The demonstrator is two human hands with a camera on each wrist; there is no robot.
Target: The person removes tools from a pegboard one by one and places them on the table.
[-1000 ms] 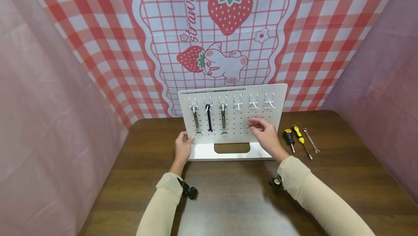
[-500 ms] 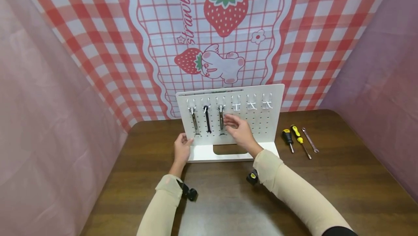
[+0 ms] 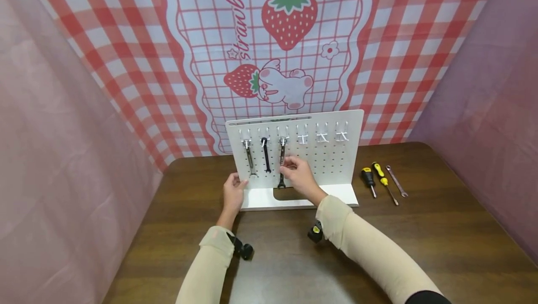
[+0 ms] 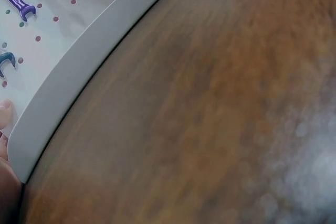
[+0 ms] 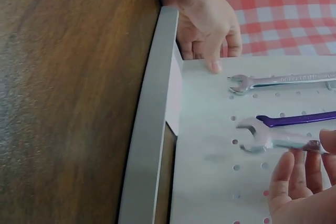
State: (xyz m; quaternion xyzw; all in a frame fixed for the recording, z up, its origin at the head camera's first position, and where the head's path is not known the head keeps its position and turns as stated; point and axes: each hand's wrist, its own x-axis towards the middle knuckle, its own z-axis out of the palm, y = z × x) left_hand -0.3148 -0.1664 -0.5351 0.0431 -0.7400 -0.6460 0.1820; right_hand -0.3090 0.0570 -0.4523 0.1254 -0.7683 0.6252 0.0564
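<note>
Centrally, a silver wrench [image 3: 282, 153] is at the third hook from the left on a white pegboard [image 3: 336, 159], its forked lower end tipped out from the surface. The right hand [image 3: 299, 176] pinches its shank between thumb and fingers. Whether the upper end sits fully around the hook is too small to tell. To handle it well, I would keep that pinch light and move the upper end along the prong, with the lower end out of the way of its neighbour.

Just left hang a dark wrench [image 3: 266, 157], purple in the wrist views, and another silver wrench [image 3: 250, 158]. At the board's lower left edge, the left hand [image 3: 233, 193] grips, thumb in front and fingers behind; that bracing should stop the stand sliding, so it seems worth holding firm.

To the right are three bare hooks, then, on the wooden table [image 3: 277, 257], a stubby screwdriver [image 3: 368, 179], a longer yellow one [image 3: 379, 170] and a small wrench [image 3: 396, 180]. Behind hangs a strawberry-patterned cloth [image 3: 290, 21]
</note>
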